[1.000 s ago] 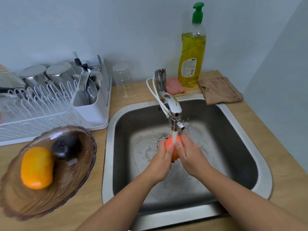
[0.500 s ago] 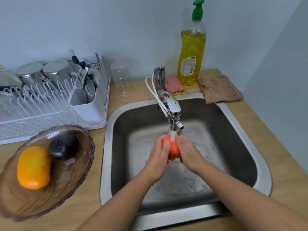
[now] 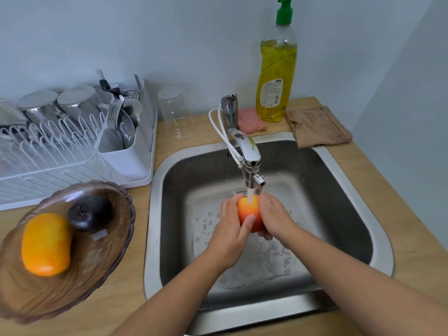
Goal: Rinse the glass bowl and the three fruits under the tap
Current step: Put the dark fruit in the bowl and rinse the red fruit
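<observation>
The red-orange fruit is being rinsed: it sits directly under the tap, whose stream lands on its top. Both hands hold it there, above the floor of the sink. The left hand wraps it from the tap's left side, thumb laid across the face turned to the camera. The right hand cups it from the tap's right side, with fingers curled underneath. Both sets of fingers are grasping the fruit, with no gap showing, and only a strip of it shows between the two palms.

The other two, an orange fruit and a dark fruit, lie touching each other in the glass bowl. The bowl stands on the table, well to the left of the tap and nearer the camera than it. Whether these two have been rinsed cannot be read from their skins. Since the bowl holds them and stands outside the sink, I judge that the bowl itself is not yet rinsed. It is left to do, and likely those two fruits as well, so the task looks about a quarter done at best.
</observation>
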A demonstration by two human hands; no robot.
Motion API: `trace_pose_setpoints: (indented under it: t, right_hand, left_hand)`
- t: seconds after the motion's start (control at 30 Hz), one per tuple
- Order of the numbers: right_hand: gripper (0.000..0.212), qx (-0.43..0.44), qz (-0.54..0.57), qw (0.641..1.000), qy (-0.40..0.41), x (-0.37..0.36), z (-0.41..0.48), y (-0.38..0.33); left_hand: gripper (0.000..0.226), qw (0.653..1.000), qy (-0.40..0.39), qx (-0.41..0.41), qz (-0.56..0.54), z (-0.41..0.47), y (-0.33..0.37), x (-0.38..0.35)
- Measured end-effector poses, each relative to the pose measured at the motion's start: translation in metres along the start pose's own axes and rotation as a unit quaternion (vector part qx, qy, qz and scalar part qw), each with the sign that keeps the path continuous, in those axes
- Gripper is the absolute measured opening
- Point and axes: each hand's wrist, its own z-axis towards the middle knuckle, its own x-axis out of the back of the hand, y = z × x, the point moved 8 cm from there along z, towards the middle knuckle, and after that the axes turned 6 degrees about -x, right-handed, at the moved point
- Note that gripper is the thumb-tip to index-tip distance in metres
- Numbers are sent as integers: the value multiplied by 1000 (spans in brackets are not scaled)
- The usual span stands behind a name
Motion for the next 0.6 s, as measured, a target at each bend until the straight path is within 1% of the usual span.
trace_pose_setpoints:
  t: [0.03,0.07,0.13,0.17,0.23,0.27,0.3,0.33,0.4,0.43,0.5,0.57,0.6]
  right_hand:
    - [37,7,-9,1000,5,1,-1,-2]
    - [36,45,-23,998,22,3,-4,-7]
    - [36,163,-87,981,56,6,-17,-19]
    - [36,203,-108,971,60,6,-22,-20]
    - [37,230,-116,965,49,4,-24,-17]
    - [42,232,-124,964,46,2,-23,-15]
    - [48,237,-146,959,48,0,-23,-16]
    - [54,248,-180,950,54,-3,-25,-18]
    - [59,265,-223,936,66,-7,-29,-20]
    - [58,260,-217,938,69,-7,-29,-19]
    - [47,237,-170,954,70,-4,-29,-16]
    - [32,195,-122,971,67,-2,-26,-16]
    - [31,169,-110,977,68,-1,-22,-16]
  left_hand:
    - [43,999,-1,16,-37,0,-3,-1]
    - [38,993,0,51,-108,1,-5,-2]
    - [28,953,-15,155,-258,4,-14,-8]
    - [27,940,-23,192,-282,5,-16,-10]
    - [26,948,-24,200,-246,8,-17,-9]
    - [25,953,-5,196,-232,9,-17,-7]
    - [23,950,18,207,-232,8,-19,-5]
    - [23,940,35,236,-244,7,-22,-4]
    - [25,919,36,283,-274,4,-26,-5]
    - [26,917,25,287,-276,4,-24,-5]
    - [26,935,11,259,-243,7,-19,-3]
    - [25,950,9,222,-217,7,-12,-1]
    - [24,952,6,216,-219,6,-12,-3]
